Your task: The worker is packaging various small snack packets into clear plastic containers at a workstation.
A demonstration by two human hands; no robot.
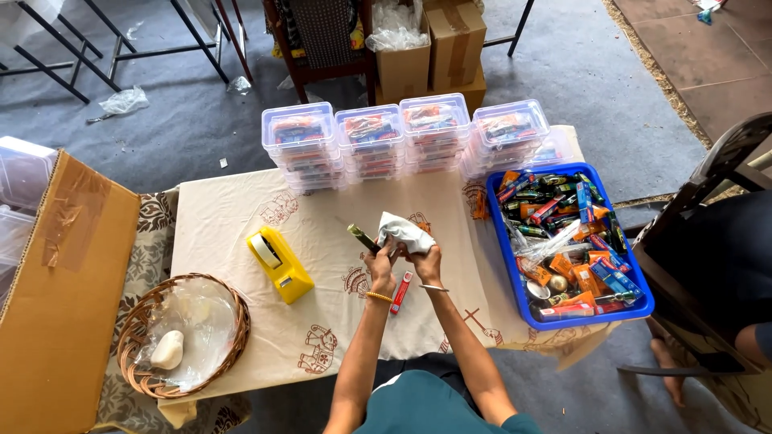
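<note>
Left hand (379,269) closed round dark tube (363,238), right hand (426,261) pinching white cloth (404,233) over it, above table (233,217) middle. I judged tube could slip from cloth and roll to red pack (401,292). Counted: four box stacks (402,141), one blue tray (503,265), one tape dispenser (280,264), one basket (137,321).

A makeshift packing workroom: a cloth-covered table (241,209) on grey carpet carries stacked clear plastic boxes (402,137) at top centre, a blue crate of small packaged goods (515,273) at right, a yellow tape dispenser (279,263), and cardboard cartons (434,48) stand behind.
</note>
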